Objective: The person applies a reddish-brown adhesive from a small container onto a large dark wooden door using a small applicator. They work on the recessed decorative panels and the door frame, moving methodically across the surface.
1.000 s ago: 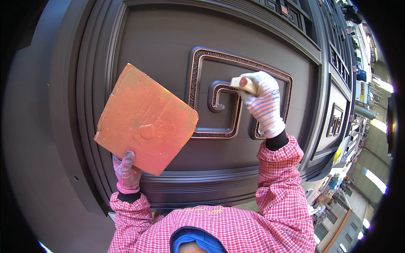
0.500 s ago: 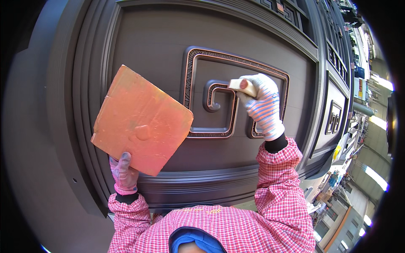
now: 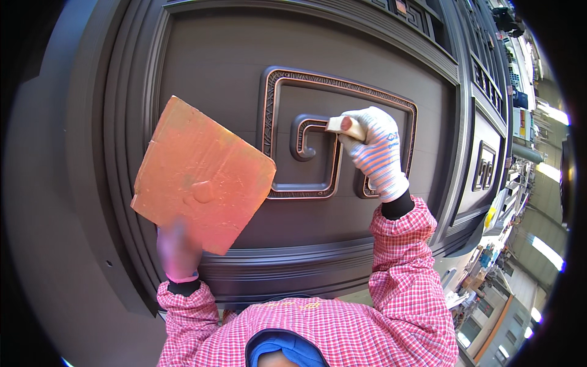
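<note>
Gripped by its lower edge, a square palette board [image 3: 226, 177] smeared with copper-coloured paint is in my gloved left hand [image 3: 179, 248], which looks blurred. A small wet blob of paint lies on the board. My right hand [image 3: 376, 144], in a striped knit glove, pinches a white sponge block [image 3: 347, 126] with a copper stain on its end. The sponge is at the inner curl of a raised scroll moulding [image 3: 336, 76] on a dark brown door panel [image 3: 214, 73]. Copper colour lines the moulding's edges. Whether the sponge touches it, I cannot tell.
Ridged frame mouldings [image 3: 293, 263] surround the panel. Farther right is a second panel with a smaller scroll ornament [image 3: 484, 166]. A cluttered workshop with ceiling lights [image 3: 546, 252] shows along the right rim.
My right hand and the sponge have shifted slightly left along the scroll's inner curl. The palette board remains in my left hand, nearly in the same place.
</note>
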### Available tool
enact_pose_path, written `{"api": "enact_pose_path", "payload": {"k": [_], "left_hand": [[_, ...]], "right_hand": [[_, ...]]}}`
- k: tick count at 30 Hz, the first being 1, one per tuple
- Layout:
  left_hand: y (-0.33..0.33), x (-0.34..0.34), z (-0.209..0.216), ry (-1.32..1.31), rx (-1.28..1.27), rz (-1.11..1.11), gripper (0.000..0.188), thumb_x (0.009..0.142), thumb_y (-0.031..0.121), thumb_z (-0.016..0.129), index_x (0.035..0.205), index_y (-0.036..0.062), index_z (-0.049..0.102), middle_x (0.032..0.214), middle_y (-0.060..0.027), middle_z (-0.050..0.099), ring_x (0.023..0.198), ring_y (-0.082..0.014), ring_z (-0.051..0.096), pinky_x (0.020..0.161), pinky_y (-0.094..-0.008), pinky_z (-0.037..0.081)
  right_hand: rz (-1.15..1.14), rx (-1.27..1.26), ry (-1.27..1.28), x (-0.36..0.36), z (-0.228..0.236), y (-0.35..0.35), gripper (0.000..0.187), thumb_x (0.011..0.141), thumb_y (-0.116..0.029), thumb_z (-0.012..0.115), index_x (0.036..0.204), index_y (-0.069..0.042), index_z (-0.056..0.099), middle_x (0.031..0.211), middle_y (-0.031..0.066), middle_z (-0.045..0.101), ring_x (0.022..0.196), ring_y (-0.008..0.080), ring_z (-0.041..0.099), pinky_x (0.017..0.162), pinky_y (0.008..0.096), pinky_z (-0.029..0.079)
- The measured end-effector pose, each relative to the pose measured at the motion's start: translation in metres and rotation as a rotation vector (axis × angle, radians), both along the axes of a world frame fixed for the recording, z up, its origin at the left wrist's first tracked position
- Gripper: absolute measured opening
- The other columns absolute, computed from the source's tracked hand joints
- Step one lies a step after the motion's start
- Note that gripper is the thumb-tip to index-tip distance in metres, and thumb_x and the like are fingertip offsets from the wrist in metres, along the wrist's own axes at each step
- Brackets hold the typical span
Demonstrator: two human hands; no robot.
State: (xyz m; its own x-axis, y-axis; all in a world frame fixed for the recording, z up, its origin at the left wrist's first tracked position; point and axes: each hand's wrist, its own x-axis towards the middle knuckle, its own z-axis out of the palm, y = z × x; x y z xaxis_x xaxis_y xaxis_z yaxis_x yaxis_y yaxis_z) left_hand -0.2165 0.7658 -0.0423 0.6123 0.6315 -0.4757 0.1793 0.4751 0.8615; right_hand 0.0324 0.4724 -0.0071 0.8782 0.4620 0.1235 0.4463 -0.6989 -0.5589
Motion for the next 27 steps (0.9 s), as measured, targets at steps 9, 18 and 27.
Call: {"api": "enact_pose_path", "payload": {"k": [9, 18, 27], "left_hand": [[-0.002, 0.002, 0.002, 0.024, 0.012, 0.002, 0.033, 0.068, 0.003, 0.071, 0.100, 0.0051, 0.064, 0.095, -0.0156, 0.065, 0.086, -0.0390, 0.062, 0.078, -0.0461, 0.052], [0.001, 0.001, 0.002, 0.000, 0.015, -0.078, 0.044, 0.073, 0.008, 0.072, 0.116, 0.0051, 0.060, 0.109, -0.0137, 0.064, 0.100, -0.0354, 0.062, 0.087, -0.0447, 0.051], [0.005, -0.001, -0.001, -0.138, -0.165, -0.148, 0.069, 0.088, 0.020, 0.071, 0.148, 0.0082, 0.038, 0.143, -0.0111, 0.048, 0.129, -0.0273, 0.051, 0.107, -0.0443, 0.044]], "right_hand": [[-0.047, -0.015, -0.010, -0.004, 0.003, -0.008, 0.024, 0.072, -0.007, 0.079, 0.094, -0.009, 0.071, 0.084, 0.0132, 0.067, 0.075, 0.0319, 0.065, 0.072, 0.0374, 0.052], [-0.064, 0.010, -0.003, -0.009, 0.005, -0.012, 0.022, 0.071, -0.003, 0.078, 0.091, -0.009, 0.070, 0.079, 0.0113, 0.065, 0.071, 0.0298, 0.063, 0.069, 0.0356, 0.052], [-0.088, 0.058, 0.018, -0.012, -0.001, -0.020, 0.026, 0.066, -0.001, 0.079, 0.088, -0.010, 0.069, 0.079, 0.0104, 0.065, 0.072, 0.0305, 0.062, 0.070, 0.0379, 0.051]]}}
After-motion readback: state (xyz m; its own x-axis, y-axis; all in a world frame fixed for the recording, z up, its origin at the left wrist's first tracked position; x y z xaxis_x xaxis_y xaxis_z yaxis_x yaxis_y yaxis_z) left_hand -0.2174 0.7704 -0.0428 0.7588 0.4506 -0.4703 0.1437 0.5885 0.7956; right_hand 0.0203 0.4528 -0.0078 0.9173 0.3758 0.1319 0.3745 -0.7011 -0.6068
